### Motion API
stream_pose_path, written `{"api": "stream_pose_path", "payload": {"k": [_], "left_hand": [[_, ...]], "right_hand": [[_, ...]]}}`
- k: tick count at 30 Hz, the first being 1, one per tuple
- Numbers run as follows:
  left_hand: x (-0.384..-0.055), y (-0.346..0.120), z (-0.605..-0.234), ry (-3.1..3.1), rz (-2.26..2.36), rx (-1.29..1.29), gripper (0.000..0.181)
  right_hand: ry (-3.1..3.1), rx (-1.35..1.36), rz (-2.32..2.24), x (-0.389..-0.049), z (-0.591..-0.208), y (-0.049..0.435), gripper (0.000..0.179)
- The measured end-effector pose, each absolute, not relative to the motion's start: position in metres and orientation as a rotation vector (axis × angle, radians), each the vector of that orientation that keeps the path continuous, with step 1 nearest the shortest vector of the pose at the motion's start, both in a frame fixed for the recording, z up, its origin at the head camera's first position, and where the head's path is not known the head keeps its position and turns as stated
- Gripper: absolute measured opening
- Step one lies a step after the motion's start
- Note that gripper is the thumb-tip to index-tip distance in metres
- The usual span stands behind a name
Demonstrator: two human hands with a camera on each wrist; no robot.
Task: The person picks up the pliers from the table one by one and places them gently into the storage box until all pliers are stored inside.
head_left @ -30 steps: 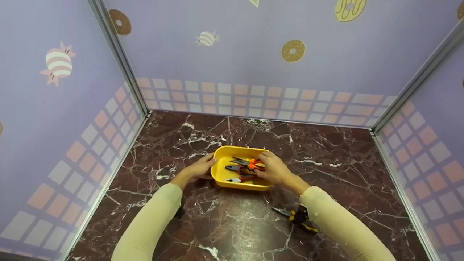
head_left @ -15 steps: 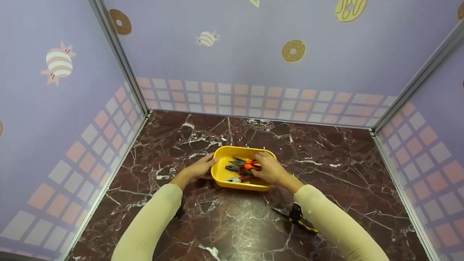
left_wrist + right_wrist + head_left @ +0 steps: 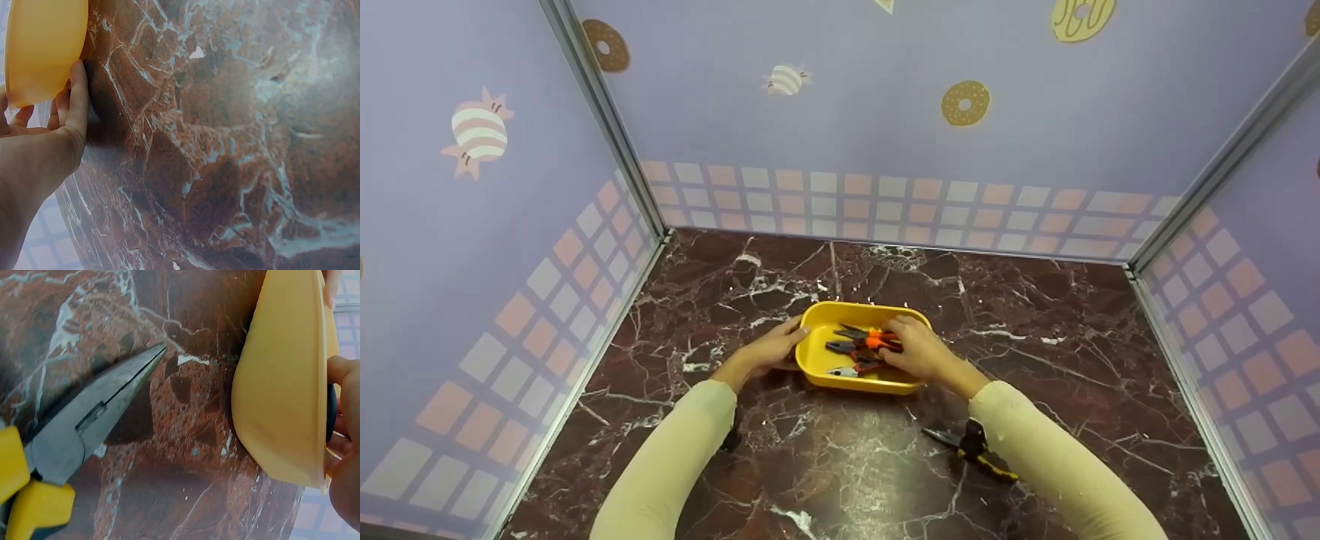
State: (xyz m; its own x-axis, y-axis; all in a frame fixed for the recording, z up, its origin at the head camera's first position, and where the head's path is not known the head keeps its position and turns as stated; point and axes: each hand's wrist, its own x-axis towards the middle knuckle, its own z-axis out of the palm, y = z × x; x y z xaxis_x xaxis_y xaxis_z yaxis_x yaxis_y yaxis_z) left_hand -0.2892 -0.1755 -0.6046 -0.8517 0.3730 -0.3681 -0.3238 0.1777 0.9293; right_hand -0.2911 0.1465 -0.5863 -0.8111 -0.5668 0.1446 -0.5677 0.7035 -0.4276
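A yellow plastic basin (image 3: 859, 386) stands on the dark marbled surface in the head view. Inside it lie several pliers, among them orange-handled pliers (image 3: 874, 342) and grey-tipped pliers (image 3: 844, 371). My left hand (image 3: 771, 346) grips the basin's left end, thumb at the rim and fingers against the outer wall, as the left wrist view confirms. My right hand (image 3: 919, 349) reaches over the right end and holds pliers by the handles; a dark handle (image 3: 331, 413) shows between its thumb and fingers in the right wrist view. The hand hides most of the handles.
Yellow-and-black long-nose pliers (image 3: 971, 450) lie outside the basin, beside the right sleeve. Patterned purple panels (image 3: 885, 135) with metal edge strips enclose the marbled surface (image 3: 825, 465) at the back and both sides.
My right hand has shifted slightly left inside the basin, and the orange-handled pliers have slid a little left with it. My left hand and the basin keep their place.
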Motion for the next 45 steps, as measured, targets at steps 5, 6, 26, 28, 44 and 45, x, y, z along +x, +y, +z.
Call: {"api": "stream_pose_path", "payload": {"k": [5,6,26,28,44,45], "left_hand": [[-0.289,-0.178,-0.604,1.936,1.730,0.031,0.059],[-0.289,-0.178,-0.605,1.936,1.731,0.027,0.059],[-0.290,-0.176,-0.606,1.942,1.729,0.023,0.059],[-0.290,-0.176,-0.606,1.943,1.727,0.030,0.059],[-0.290,-0.176,-0.605,1.928,1.723,0.046,0.059],[-0.290,-0.176,-0.606,1.922,1.724,0.050,0.059]], "right_hand": [[-2.902,0.996,0.700,-0.293,-0.588,0.148,0.036],[-2.900,1.004,0.697,-0.293,-0.588,0.149,0.036],[-2.858,1.129,0.639,-0.286,-0.579,0.164,0.033],[-2.849,1.138,0.630,-0.285,-0.579,0.167,0.031],[-2.767,1.253,0.541,-0.266,-0.569,0.187,0.039],[-2.760,1.257,0.538,-0.265,-0.569,0.188,0.040]]}}
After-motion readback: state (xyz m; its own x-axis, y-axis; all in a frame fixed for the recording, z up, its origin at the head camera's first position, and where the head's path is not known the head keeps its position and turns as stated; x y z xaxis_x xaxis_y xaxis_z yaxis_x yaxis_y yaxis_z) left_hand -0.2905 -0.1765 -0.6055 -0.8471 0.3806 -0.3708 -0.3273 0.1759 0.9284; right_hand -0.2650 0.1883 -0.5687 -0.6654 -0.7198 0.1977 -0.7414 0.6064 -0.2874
